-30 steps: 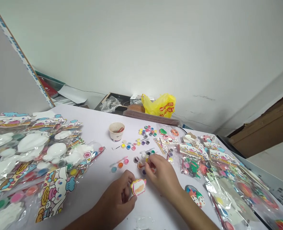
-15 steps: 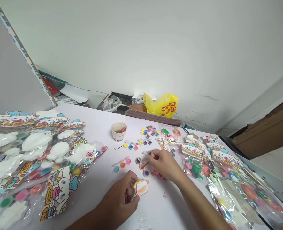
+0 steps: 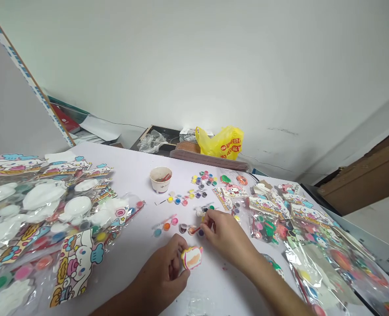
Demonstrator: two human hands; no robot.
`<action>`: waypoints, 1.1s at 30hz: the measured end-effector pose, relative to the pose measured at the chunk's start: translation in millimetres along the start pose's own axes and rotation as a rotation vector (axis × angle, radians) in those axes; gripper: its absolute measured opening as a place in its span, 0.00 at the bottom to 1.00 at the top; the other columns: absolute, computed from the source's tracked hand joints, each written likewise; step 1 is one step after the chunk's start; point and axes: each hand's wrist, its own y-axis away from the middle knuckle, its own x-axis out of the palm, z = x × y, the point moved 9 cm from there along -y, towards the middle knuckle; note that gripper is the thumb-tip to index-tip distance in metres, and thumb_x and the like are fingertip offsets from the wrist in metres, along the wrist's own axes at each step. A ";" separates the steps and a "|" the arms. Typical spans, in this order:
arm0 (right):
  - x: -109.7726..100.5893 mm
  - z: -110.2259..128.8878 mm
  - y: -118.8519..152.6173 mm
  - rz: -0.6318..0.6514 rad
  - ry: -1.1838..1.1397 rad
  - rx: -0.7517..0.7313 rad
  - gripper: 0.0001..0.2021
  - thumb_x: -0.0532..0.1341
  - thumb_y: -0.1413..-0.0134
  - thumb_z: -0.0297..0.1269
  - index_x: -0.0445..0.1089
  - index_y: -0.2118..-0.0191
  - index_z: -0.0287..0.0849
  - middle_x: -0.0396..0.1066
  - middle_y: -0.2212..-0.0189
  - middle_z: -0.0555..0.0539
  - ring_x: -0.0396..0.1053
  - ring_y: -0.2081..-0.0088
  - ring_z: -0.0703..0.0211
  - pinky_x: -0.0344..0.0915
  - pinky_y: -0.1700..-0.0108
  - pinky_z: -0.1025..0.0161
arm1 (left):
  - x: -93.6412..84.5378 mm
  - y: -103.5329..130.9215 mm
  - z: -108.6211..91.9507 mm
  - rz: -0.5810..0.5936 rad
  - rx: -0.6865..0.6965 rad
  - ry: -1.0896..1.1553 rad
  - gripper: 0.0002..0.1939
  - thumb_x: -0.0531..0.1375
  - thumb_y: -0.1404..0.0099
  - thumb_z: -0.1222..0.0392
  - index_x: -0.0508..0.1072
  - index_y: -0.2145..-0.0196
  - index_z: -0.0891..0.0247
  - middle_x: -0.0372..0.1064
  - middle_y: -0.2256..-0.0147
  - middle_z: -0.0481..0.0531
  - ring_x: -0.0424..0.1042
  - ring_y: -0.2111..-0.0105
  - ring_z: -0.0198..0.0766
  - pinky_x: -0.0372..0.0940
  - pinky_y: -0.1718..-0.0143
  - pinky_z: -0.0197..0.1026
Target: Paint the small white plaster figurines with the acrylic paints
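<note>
Low in the middle, my left hand (image 3: 168,272) pinches the edge of a small figure (image 3: 192,257) with a pink and yellow border, a white face and a tan patch. My right hand (image 3: 222,232) grips a thin red brush (image 3: 197,230), whose tip is at an orange-tan paint pot (image 3: 192,230). Beside that pot is a dark one (image 3: 183,228). A strip of blue, orange and pink pots (image 3: 166,226) lies to the left. Behind my hands a paper cup (image 3: 160,179) holds murky liquid and a red stick.
Bagged white plaster pieces and paints (image 3: 77,208) cover the left side of the table. More packets (image 3: 273,208) lie on the right. Further paint pots (image 3: 204,179) sit towards the back, with a yellow bag (image 3: 221,142) beyond the table edge.
My right hand has shifted and the brush tip is now at the orange-tan pot. The pot strip near it sits slightly differently. My left hand still holds the figure; the view has moved slightly.
</note>
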 end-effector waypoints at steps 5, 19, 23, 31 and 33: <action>-1.6 -3.0 -1.6 0.016 -0.022 0.010 0.06 0.58 0.47 0.25 0.68 0.71 0.41 0.73 0.73 0.48 0.68 0.70 0.57 0.54 0.69 0.65 | -0.7 0.0 1.2 -0.009 0.005 -0.007 0.10 0.55 0.41 0.66 0.60 0.61 0.59 0.54 0.76 0.40 0.58 0.76 0.33 0.56 0.72 0.35; 3.2 -14.2 -1.8 0.066 -0.136 -0.027 0.07 0.57 0.43 0.29 0.67 0.71 0.42 0.73 0.75 0.51 0.69 0.72 0.60 0.57 0.70 0.67 | -3.6 1.6 -7.2 -0.074 0.142 -0.209 0.10 0.54 0.42 0.69 0.63 0.62 0.59 0.66 0.65 0.49 0.66 0.64 0.39 0.64 0.59 0.38; 0.3 -5.2 -0.6 0.054 -0.100 -0.049 0.07 0.57 0.45 0.27 0.67 0.72 0.42 0.72 0.76 0.51 0.67 0.73 0.60 0.56 0.70 0.67 | -3.5 5.5 -1.6 -0.161 0.227 -0.295 0.20 0.56 0.43 0.69 0.63 0.52 0.59 0.70 0.54 0.56 0.69 0.51 0.46 0.62 0.46 0.44; -0.4 5.8 -0.3 0.072 -0.052 -0.083 0.08 0.59 0.47 0.24 0.69 0.73 0.41 0.72 0.76 0.50 0.65 0.74 0.61 0.53 0.72 0.67 | -2.6 3.1 -7.4 -0.136 0.202 -0.358 0.20 0.55 0.45 0.72 0.67 0.54 0.59 0.71 0.54 0.56 0.69 0.50 0.47 0.63 0.45 0.44; 0.0 6.1 -0.3 0.079 -0.055 -0.085 0.08 0.59 0.47 0.24 0.70 0.74 0.41 0.72 0.76 0.50 0.65 0.74 0.61 0.53 0.72 0.67 | -2.8 2.7 -10.6 -0.134 0.202 -0.352 0.19 0.55 0.46 0.72 0.67 0.57 0.59 0.71 0.57 0.55 0.70 0.53 0.46 0.64 0.47 0.43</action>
